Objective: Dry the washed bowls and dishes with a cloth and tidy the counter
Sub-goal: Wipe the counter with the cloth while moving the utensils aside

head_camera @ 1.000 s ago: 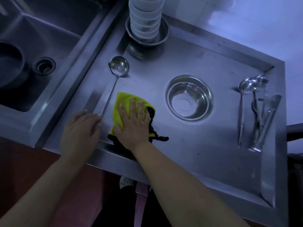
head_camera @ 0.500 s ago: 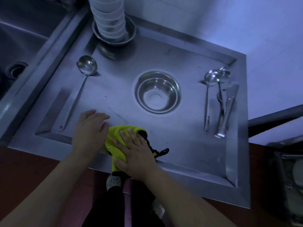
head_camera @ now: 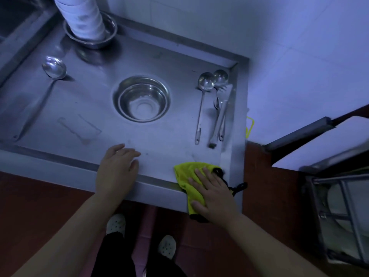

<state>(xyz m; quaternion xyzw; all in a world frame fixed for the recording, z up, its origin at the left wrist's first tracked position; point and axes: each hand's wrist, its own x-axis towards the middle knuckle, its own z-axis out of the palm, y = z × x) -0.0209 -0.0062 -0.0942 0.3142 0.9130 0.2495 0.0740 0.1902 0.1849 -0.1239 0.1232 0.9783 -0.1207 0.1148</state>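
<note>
- My right hand (head_camera: 214, 193) presses flat, fingers straight, on the yellow cloth with black edging (head_camera: 184, 176) at the near right corner of the stainless steel counter (head_camera: 159, 62); no closed grip.
- My left hand (head_camera: 116, 168) rests open on the near edge, holding nothing.
- Judging it: dishes look done, with the white bowls stacked (head_camera: 83, 19), the steel bowl (head_camera: 141, 98) and the ladles (head_camera: 205, 84) laid out; only wiping remains.

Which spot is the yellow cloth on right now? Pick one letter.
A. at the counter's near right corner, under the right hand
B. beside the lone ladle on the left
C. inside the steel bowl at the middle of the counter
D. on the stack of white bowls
A: the right hand presses the yellow cloth flat at the counter's near right corner.
</note>
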